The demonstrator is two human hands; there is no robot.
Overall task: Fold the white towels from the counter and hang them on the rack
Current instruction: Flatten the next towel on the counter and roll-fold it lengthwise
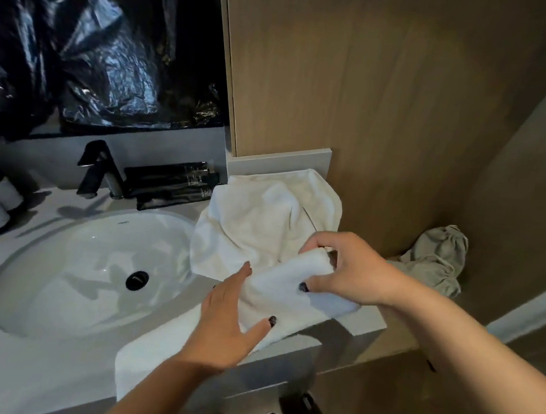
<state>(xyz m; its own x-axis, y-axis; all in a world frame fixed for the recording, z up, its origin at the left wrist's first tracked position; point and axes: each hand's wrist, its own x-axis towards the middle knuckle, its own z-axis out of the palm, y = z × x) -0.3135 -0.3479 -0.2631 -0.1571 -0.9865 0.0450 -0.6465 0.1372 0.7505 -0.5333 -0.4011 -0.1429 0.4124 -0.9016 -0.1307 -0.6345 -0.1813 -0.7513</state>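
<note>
A long white towel lies folded into a strip along the front edge of the grey counter. My left hand lies flat on its middle with straight fingers. My right hand pinches the strip's far end, thumb on top and fingers curled round the folded edge. Behind it, a second white towel sits crumpled in the counter's back right corner. No rack is in view.
A white oval sink with a black drain fills the counter's left. A black faucet and dark toiletry tubes stand behind it. A grey cloth lies beyond the counter at right. Wooden wall panels rise behind.
</note>
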